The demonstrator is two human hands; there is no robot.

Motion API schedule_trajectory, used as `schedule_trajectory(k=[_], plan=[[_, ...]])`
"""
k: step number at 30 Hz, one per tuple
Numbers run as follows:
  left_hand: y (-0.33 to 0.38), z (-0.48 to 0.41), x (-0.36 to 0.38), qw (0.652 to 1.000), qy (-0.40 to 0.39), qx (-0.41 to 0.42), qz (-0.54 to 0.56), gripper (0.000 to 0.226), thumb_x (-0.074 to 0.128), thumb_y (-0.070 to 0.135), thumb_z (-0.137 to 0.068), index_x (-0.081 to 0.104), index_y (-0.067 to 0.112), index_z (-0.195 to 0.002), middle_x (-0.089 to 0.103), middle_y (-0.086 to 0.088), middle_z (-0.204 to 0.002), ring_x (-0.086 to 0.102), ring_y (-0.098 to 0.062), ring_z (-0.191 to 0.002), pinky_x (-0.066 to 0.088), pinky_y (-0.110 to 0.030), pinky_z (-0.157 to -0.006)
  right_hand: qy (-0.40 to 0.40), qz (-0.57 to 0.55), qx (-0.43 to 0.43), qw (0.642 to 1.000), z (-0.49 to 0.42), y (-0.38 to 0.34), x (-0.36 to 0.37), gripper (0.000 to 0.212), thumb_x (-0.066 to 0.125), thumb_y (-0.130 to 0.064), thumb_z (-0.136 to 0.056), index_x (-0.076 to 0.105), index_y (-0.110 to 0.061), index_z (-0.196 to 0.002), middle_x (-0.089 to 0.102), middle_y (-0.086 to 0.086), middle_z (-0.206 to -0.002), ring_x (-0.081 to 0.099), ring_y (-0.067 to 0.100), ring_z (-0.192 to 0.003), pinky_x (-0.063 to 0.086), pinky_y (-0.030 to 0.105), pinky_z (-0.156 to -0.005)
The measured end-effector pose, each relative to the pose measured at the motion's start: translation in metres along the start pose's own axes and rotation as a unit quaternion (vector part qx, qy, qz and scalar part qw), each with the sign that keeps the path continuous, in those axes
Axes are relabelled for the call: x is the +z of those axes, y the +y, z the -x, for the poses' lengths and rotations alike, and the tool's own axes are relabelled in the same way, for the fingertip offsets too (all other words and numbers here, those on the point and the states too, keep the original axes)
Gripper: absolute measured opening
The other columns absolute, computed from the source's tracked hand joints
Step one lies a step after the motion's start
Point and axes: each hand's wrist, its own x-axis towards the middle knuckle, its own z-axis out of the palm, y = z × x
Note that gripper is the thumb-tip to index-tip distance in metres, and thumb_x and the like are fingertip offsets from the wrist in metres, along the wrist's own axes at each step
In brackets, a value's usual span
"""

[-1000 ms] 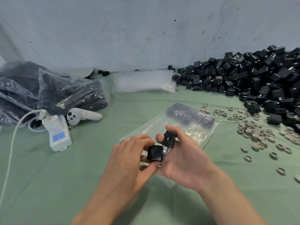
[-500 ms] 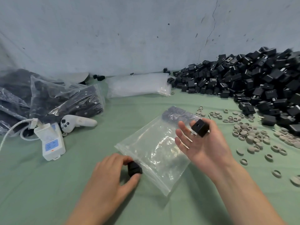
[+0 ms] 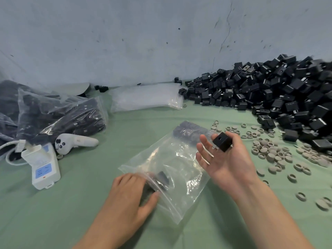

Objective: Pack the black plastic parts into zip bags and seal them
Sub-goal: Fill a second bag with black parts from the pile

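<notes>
Zip bag (image 3: 179,168) lies flat in the middle of the green counter (image 3: 89,203), with a few dark parts bunched at its far end. At its mouth, lower centre, the left grip (image 3: 132,192) has its fingers curled round a black part (image 3: 161,177) just inside the plastic. Right of the bag, the right grip (image 3: 226,162) is palm up, pinching a black cube (image 3: 222,144) between thumb and forefinger, its other fingers straight. Loose black parts (image 3: 278,97) heap at upper right; filled bags (image 3: 59,115) sit at left.

L hand (image 3: 131,193) palm-down, fingers curled; R hand (image 3: 224,164) palm-up, thumb-index pinch.
</notes>
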Motion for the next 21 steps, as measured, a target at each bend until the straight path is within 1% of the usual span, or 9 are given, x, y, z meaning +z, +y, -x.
schedule_trajectory(k=[3, 5, 7, 9, 11, 13, 15, 18, 21], plan=[[0.003, -0.011, 0.001, 0.997, -0.054, 0.025, -0.050, 0.045, 0.041, 0.050, -0.095, 0.045, 0.039, -0.137, 0.057, 0.021, -0.114, 0.052, -0.004, -0.111, 0.025, -0.019, -0.102, 0.007, 0.003, -0.014, 1.000, -0.003, -0.007, -0.003, 0.034, 0.051, -0.039, -0.093, 0.062, -0.019, -0.068, 0.073, 0.007, -0.095, 0.068, 0.022, -0.074, 0.053, 0.035, -0.076], [0.005, -0.024, 0.002, 0.997, -0.061, 0.039, -0.016, 0.032, 0.043, 0.046, -0.098, 0.043, 0.048, -0.131, 0.055, 0.024, -0.113, 0.048, 0.001, -0.112, 0.027, -0.022, -0.104, 0.009, 0.001, -0.021, 1.000, -0.005, -0.012, -0.007, 0.038, 0.051, -0.039, -0.094, 0.063, -0.018, -0.065, 0.073, 0.006, -0.095, 0.069, 0.022, -0.074, 0.053, 0.035, -0.076], [0.010, -0.037, 0.004, 0.998, -0.053, 0.046, 0.009, 0.023, 0.047, 0.041, -0.100, 0.051, 0.044, -0.122, 0.056, 0.020, -0.113, 0.049, -0.002, -0.112, 0.032, -0.025, -0.102, 0.012, -0.003, -0.029, 1.000, -0.007, -0.019, -0.012, 0.037, 0.051, -0.039, -0.094, 0.063, -0.019, -0.065, 0.073, 0.006, -0.095, 0.070, 0.022, -0.075, 0.053, 0.035, -0.077], [0.014, -0.048, 0.009, 0.998, -0.040, 0.044, 0.006, 0.026, 0.045, 0.042, -0.101, 0.052, 0.036, -0.125, 0.053, 0.013, -0.119, 0.047, -0.007, -0.115, 0.033, -0.026, -0.103, 0.013, -0.001, -0.040, 0.999, -0.008, -0.026, -0.016, 0.032, 0.052, -0.036, -0.092, 0.063, -0.019, -0.067, 0.072, 0.006, -0.095, 0.069, 0.022, -0.076, 0.053, 0.034, -0.076], [0.018, -0.056, 0.014, 0.997, -0.038, 0.050, 0.034, 0.023, 0.048, 0.044, -0.099, 0.055, 0.032, -0.118, 0.055, 0.013, -0.112, 0.050, -0.008, -0.109, 0.038, -0.028, -0.100, 0.015, -0.004, -0.051, 0.999, -0.010, -0.032, -0.020, 0.030, 0.053, -0.034, -0.090, 0.064, -0.019, -0.066, 0.072, 0.007, -0.096, 0.068, 0.023, -0.076, 0.054, 0.034, -0.076], [0.020, -0.062, 0.018, 0.994, -0.047, 0.053, 0.087, 0.022, 0.052, 0.046, -0.097, 0.055, 0.040, -0.118, 0.058, 0.018, -0.106, 0.054, -0.001, -0.102, 0.044, -0.026, -0.097, 0.019, -0.011, -0.061, 0.998, -0.012, -0.038, -0.024, 0.029, 0.054, -0.034, -0.089, 0.064, -0.018, -0.067, 0.072, 0.007, -0.095, 0.068, 0.022, -0.075, 0.056, 0.033, -0.074], [0.021, -0.062, 0.026, 0.983, -0.060, 0.029, 0.169, 0.050, 0.056, 0.049, -0.094, 0.034, 0.054, -0.138, 0.058, 0.026, -0.111, 0.054, 0.009, -0.107, 0.043, -0.018, -0.101, 0.024, -0.021, -0.068, 0.997, -0.015, -0.043, -0.027, 0.031, 0.053, -0.035, -0.092, 0.063, -0.018, -0.069, 0.072, 0.008, -0.093, 0.068, 0.022, -0.073, 0.057, 0.032, -0.072], [0.020, -0.058, 0.035, 0.932, -0.097, -0.033, 0.347, 0.100, 0.063, 0.068, -0.079, 0.000, 0.045, -0.153, 0.066, 0.020, -0.114, 0.061, -0.001, -0.113, 0.045, -0.027, -0.104, 0.030, -0.019, -0.076, 0.997, -0.019, -0.051, -0.031, 0.035, 0.053, -0.036, -0.092, 0.065, -0.017, -0.064, 0.072, 0.008, -0.093, 0.068, 0.022, -0.074, 0.056, 0.034, -0.076], [0.022, -0.056, 0.031, 0.930, -0.086, -0.077, 0.348, 0.114, 0.060, 0.091, -0.056, -0.014, 0.067, -0.139, 0.046, 0.044, -0.130, 0.039, 0.026, -0.121, 0.033, 0.004, -0.092, 0.034, -0.024, -0.085, 0.995, -0.021, -0.057, -0.034, 0.033, 0.053, -0.035, -0.091, 0.062, -0.018, -0.065, 0.071, 0.008, -0.093, 0.068, 0.022, -0.075, 0.056, 0.034, -0.076]])
